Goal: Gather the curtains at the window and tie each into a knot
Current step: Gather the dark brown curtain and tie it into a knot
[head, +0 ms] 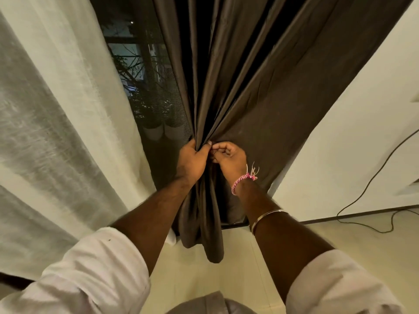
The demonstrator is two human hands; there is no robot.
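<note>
A dark brown curtain (249, 87) hangs at the window, its folds bunched together at hand height. My left hand (191, 160) grips the gathered folds from the left side. My right hand (230, 157) pinches a fold of the same curtain right beside the left hand; its wrist bears a pink thread band. Below my hands the curtain's tail (204, 223) hangs loose to just above the floor. A white sheer curtain (56, 121) hangs on the left, untouched.
The dark window glass (145, 82) shows between the two curtains, with two white plant pots (162, 131) behind it. A white wall (353, 141) stands at the right. A black cable (367, 191) runs down the wall onto the pale floor (238, 268).
</note>
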